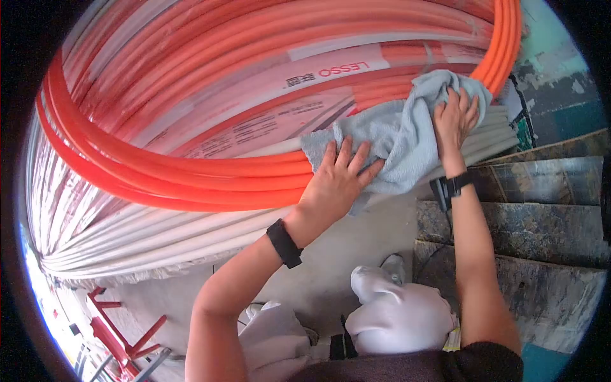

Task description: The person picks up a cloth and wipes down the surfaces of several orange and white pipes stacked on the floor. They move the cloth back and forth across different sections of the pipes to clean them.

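Note:
A grey-blue cloth [401,143] lies draped over a coil of orange pipe [223,181], covering part of its near side. My left hand [337,178] rests at the cloth's left end, fingers spread flat and the palm over the orange pipes. Farther right, my right hand [455,124] presses on the bunched cloth, its fingers curved over a fold. The pipe beneath the cloth is hidden. Both wrists wear black bands.
Behind the coil is a large plastic-wrapped roll of red pipe [254,57] with a printed LESSO label [331,71]. White wrapped pipes [159,235] run below it. A red metal frame [121,334] stands lower left. Stained boards [528,235] lie at right. A white plastic bag [401,315] is near my feet.

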Tool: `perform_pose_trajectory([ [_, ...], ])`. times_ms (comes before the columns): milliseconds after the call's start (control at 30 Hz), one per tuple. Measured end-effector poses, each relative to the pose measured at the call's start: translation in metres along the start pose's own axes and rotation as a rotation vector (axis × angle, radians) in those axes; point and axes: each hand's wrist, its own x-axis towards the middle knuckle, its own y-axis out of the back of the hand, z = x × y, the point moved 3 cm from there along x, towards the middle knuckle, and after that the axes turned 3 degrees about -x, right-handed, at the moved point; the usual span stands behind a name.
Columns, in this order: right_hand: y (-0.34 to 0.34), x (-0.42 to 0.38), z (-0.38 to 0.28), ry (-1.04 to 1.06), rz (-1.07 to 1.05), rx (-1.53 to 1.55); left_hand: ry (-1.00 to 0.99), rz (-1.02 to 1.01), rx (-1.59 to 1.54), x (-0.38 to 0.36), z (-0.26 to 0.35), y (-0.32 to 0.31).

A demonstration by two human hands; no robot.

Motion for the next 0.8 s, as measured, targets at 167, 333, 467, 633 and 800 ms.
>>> perform_pose_trajectory([
  [167, 0.024, -0.054, -0.031, 0.087, 0.002, 0.191, 0.015, -0.002, -0.039, -0.044, -0.023, 0.011],
  [333, 0.059, -0.106, -0.083, 0.132, -0.12, 0.37, 0.104, 0.072, -0.07, -0.088, -0.051, 0.029],
  [467, 0.081, -0.135, -0.128, 0.276, -0.18, 0.533, 0.271, 0.031, -0.239, -0.112, -0.076, 0.057],
  [633, 0.11, -0.15, -0.198, 0.576, -0.368, 0.561, 0.425, -0.007, -0.202, -0.143, -0.118, 0.081],
  [800, 0.126, -0.134, -0.267, 0.95, -0.4, 0.637, 0.543, -0.036, -0.157, -0.151, -0.142, 0.098],
])
